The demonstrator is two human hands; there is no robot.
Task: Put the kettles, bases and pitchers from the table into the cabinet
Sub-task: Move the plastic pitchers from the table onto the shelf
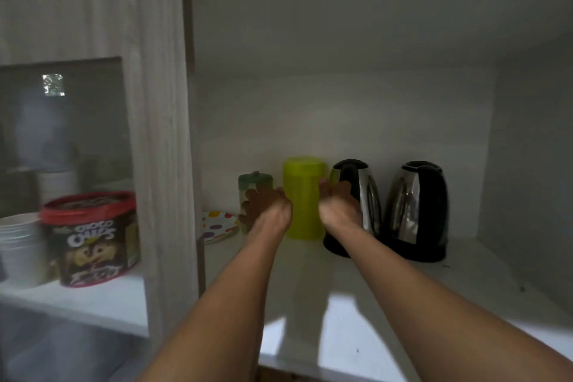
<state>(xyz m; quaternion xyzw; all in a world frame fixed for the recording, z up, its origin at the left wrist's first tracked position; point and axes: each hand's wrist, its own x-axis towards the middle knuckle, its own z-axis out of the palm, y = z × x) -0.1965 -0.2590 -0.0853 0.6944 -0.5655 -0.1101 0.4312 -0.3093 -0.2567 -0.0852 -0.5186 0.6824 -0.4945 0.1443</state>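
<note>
A lime-green pitcher [305, 195] stands upright on the cabinet shelf [465, 282]. My left hand [268, 209] is at its left side and my right hand [338, 206] at its right side, fingers apart, not wrapped around it. To the right of the pitcher stand two steel-and-black kettles, one [367, 195] just behind my right hand and one [418, 211] further right, each on a black base. My right forearm hides part of the nearer kettle's base.
A small green-lidded jar [255, 180] and a polka-dot plate [217, 225] sit left of my left hand. A wood-framed glass door [164, 133] closes the left compartment, which holds a Choco tub [93, 239] and stacked white cups [18, 245].
</note>
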